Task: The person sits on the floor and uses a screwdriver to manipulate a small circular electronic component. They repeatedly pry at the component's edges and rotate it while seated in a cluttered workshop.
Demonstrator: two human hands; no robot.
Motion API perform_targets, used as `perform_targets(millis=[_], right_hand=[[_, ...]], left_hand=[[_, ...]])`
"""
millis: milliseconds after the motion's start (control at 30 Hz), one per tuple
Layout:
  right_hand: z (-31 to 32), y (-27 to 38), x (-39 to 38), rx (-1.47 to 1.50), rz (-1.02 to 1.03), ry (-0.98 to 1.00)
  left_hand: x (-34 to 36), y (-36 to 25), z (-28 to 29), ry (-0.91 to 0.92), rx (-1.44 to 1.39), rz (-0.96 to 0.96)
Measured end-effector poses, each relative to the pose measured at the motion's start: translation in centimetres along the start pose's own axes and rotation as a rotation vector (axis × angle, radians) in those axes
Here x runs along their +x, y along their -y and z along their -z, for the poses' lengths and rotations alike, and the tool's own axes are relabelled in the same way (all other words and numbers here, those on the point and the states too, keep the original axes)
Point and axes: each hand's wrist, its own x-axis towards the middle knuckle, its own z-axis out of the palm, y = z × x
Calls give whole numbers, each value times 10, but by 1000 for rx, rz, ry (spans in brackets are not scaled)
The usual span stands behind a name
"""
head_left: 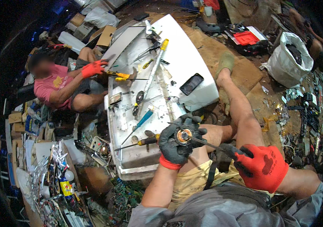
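Observation:
My left hand point(171, 149), in a dark-palmed glove with a red cuff, is closed around a small round part with a copper-coloured ring point(184, 135); it may be a coil or small motor, I cannot tell which. In my right hand point(264, 166), gloved red with dark fingers, is a screwdriver point(210, 145), gripped by its dark handle. The screwdriver's shaft points left, and its tip meets the edge of the round part. Both hands are above my lap, at the near right side of a white panel point(184, 41) used as a work surface.
On the panel lie a black phone point(191, 84), a blue-handled screwdriver point(143, 121), a yellow-and-black screwdriver point(149, 140) and a long bar point(154, 73). Across it sits a co-worker point(61, 83) with red gloves near a hammer point(132, 76). A white sack point(290, 60) stands far right; scrap surrounds us.

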Motion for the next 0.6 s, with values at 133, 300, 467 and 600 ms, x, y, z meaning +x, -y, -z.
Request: perform_targets(millis=[133,300,467,600], right_hand=[[6,-15,0,36,-46,-5],[19,-1,13,-53,-39,129],[-41,-30,-7,87,9,-120],[-63,-30,-16,29,45,-270]], left_hand=[[7,6,1,-55,10,60],[-8,7,0,21,713,-220],[-13,4,4,36,208,-117],[-5,5,17,11,140,-73]])
